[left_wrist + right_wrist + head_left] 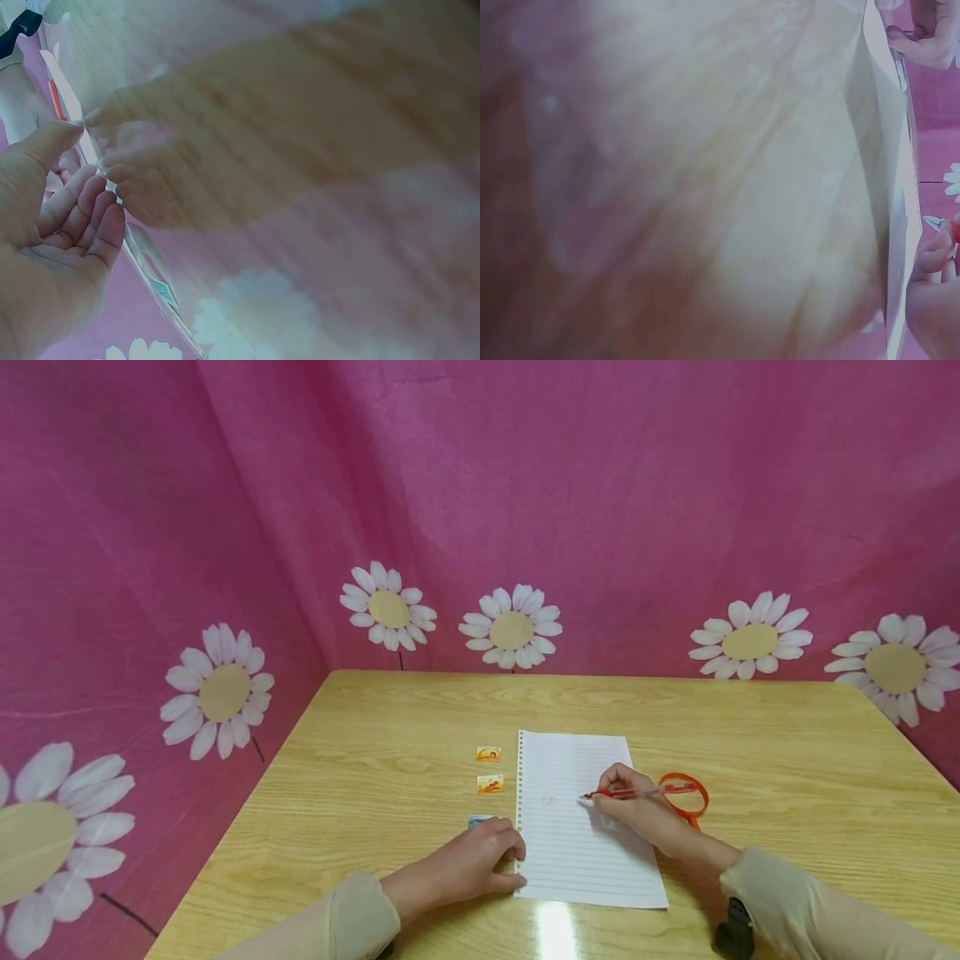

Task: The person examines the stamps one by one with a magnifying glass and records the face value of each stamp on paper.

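A sheet of lined white paper (577, 868) with punched holes down its left side lies on the wooden table. My right hand (637, 810) pinches a clear pen with red parts (621, 792), its tip low over the middle of the sheet. Faint red marks (549, 800) stand on the paper left of the tip. My left hand (480, 860) rests at the sheet's lower left edge, fingers loosely bent and touching that border. It partly covers a small bluish card (477, 820). In the right wrist view the pen tip (933, 222) sticks out past the fingers.
Two small yellow-orange cards (491, 784) lie in a column left of the paper. Right of the sheet, beside my right hand, is a red ring-shaped thing (706, 797) with a short straight end. A pink cloth with daisies (600, 510) hangs behind the table (787, 760).
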`<state>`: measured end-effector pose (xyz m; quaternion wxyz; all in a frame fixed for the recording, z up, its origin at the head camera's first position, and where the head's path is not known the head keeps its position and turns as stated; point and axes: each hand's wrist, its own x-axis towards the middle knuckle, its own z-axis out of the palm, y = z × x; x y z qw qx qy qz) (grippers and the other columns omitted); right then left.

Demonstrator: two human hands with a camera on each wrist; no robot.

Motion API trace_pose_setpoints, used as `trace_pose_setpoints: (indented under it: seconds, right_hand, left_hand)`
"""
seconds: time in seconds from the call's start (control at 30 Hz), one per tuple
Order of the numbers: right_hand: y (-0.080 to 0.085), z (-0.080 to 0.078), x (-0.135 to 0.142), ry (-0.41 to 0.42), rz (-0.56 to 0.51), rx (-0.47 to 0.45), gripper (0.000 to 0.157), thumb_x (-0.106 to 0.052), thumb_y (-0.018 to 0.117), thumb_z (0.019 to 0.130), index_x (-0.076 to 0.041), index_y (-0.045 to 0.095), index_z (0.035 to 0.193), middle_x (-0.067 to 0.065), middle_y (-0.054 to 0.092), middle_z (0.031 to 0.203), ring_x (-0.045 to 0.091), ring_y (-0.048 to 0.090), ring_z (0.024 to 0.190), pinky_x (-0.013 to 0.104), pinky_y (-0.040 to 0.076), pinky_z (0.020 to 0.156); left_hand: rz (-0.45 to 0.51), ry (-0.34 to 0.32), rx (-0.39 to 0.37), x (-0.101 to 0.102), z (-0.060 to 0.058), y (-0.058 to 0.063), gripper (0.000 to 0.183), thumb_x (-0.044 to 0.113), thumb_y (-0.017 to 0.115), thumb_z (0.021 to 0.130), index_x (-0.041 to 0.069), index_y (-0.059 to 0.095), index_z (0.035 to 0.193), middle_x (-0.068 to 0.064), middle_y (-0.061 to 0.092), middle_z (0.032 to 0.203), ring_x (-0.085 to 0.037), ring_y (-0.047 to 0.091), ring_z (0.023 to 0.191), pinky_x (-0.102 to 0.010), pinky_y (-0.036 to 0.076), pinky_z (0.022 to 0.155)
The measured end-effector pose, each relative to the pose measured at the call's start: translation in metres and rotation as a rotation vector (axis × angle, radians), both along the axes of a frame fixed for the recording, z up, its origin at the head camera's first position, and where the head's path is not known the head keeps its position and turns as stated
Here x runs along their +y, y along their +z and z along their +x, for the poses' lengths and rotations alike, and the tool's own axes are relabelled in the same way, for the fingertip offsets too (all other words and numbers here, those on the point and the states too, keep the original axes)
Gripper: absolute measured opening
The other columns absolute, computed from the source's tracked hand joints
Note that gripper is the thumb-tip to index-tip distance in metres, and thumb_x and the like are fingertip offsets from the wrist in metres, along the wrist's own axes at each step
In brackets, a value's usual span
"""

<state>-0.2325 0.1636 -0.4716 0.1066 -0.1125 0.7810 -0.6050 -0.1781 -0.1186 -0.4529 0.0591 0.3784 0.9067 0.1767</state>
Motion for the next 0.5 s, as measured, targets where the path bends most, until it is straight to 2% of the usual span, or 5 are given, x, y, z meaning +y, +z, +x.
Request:
trace_pose_setpoints:
  seconds: [0.37,0.5]
  right_hand:
    - [0.0031,0.0013,-0.0003,-0.008,0.031,0.069,0.024,-0.004,0.067,0.085,0.006,0.05,0.098,-0.001,0.058,0.081,0.005,0.053,0.071,0.02,0.044,0.061]
    - [0.0036,0.002,-0.0009,-0.006,0.031,0.086,0.024,-0.004,0.069,0.085,0.005,0.05,0.096,-0.002,0.059,0.08,0.004,0.052,0.07,0.02,0.042,0.058]
  left_hand:
    - [0.005,0.009,-0.025,0.0005,-0.0016,0.0003,0.019,0.029,0.074,0.087,0.014,0.065,0.095,0.008,0.056,0.091,0.001,0.041,0.08,-0.01,0.04,0.073]
    - [0.004,0.005,-0.024,0.0001,-0.0007,0.0004,0.019,0.029,0.074,0.088,0.014,0.065,0.095,0.008,0.056,0.091,0.001,0.041,0.08,-0.01,0.04,0.073]
